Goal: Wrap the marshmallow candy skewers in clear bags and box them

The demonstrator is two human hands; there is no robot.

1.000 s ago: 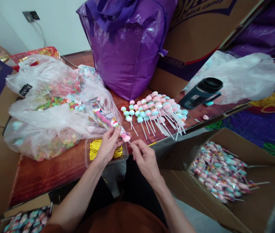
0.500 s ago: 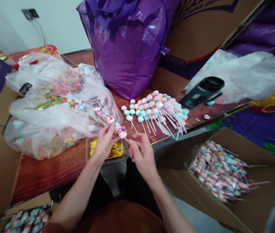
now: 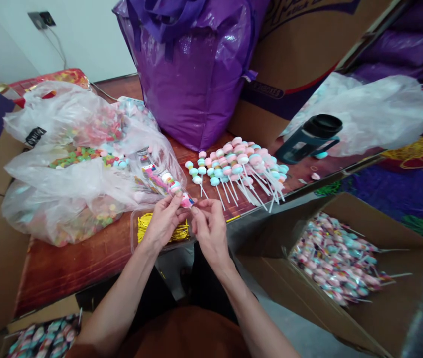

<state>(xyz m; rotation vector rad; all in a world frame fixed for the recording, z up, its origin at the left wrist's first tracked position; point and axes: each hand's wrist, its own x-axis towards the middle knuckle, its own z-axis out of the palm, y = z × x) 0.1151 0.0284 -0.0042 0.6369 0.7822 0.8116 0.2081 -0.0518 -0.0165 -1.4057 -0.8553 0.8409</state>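
Note:
My left hand (image 3: 164, 219) pinches a clear printed sleeve (image 3: 161, 180) with a candy skewer inside it, pink and white sweets showing at its mouth. My right hand (image 3: 207, 226) is closed in a pinch on the skewer's thin white stick, right beside the left fingers. Both hands hover over a clear plastic tub of gold twist ties (image 3: 161, 229) at the table's front edge. A fan of unwrapped candy skewers (image 3: 239, 166) lies on the red-brown table (image 3: 69, 266) just behind my hands.
Clear plastic bags of loose coloured sweets (image 3: 73, 164) fill the table's left. A big purple bag (image 3: 192, 69) and a cardboard box stand behind. A dark mug (image 3: 308, 136) lies at the right. An open carton of wrapped skewers (image 3: 338, 258) sits lower right.
My right hand has moved left toward the left hand, sliding the skewer further into the sleeve. The pink end sweet now sits almost at the left fingers.

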